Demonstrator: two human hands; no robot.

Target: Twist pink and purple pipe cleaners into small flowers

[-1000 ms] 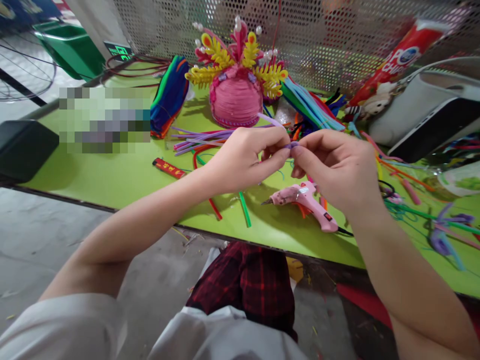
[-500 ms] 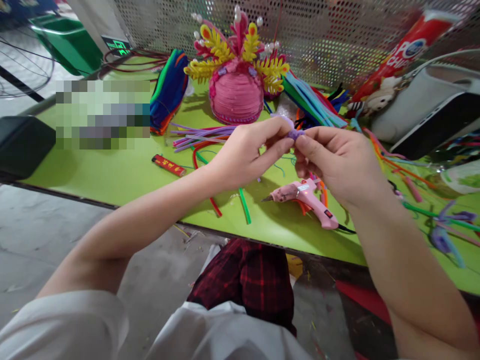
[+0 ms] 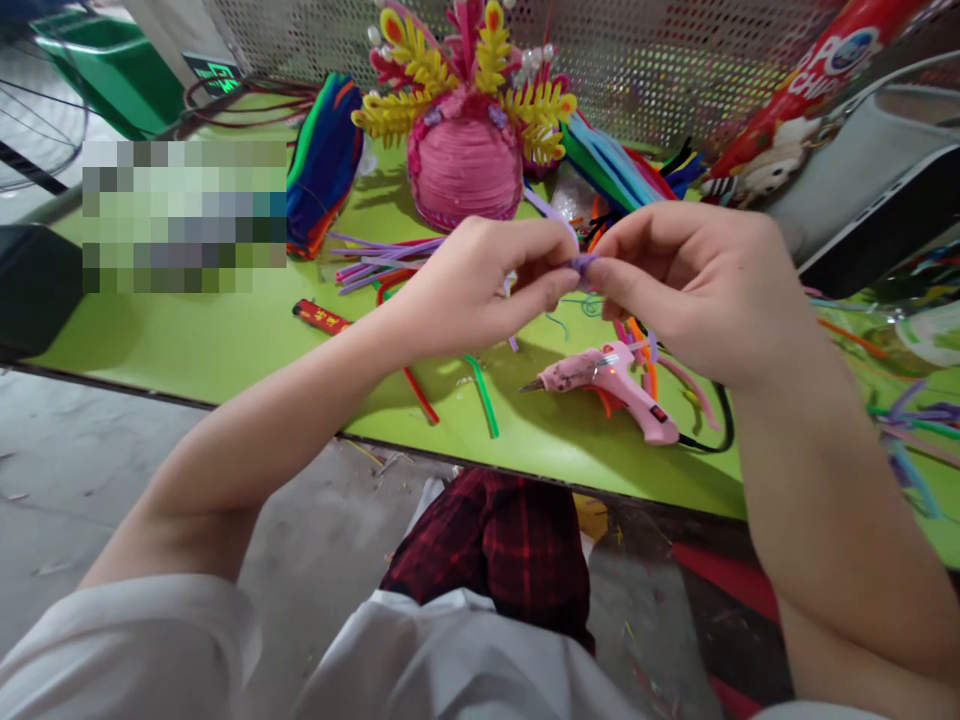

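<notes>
Between the fingertips of both hands is a purple pipe cleaner [image 3: 583, 264], bunched or twisted where they meet. My left hand [image 3: 499, 280] pinches it from the left, and my right hand [image 3: 682, 285] pinches it from the right; the fingers hide part of it. Below them a pink hot glue gun [image 3: 600, 378] lies on the green table [image 3: 225, 350], its nozzle toward the left. Behind the hands stands a pink ball-shaped headpiece [image 3: 465, 165] with yellow fronds and white beads.
Loose purple pipe cleaners [image 3: 375, 262], a red lighter-like stick [image 3: 321, 317] and a green pipe cleaner [image 3: 484, 395] lie to the left. Bundles of blue pipe cleaners [image 3: 324, 165] stand behind. A red chips tube [image 3: 814, 75] and a grey bag [image 3: 847, 170] are at the right.
My right hand has turned, with its wrist raised and knuckles higher. Both hands keep pinching the purple pipe cleaner. The whole view has shifted slightly.
</notes>
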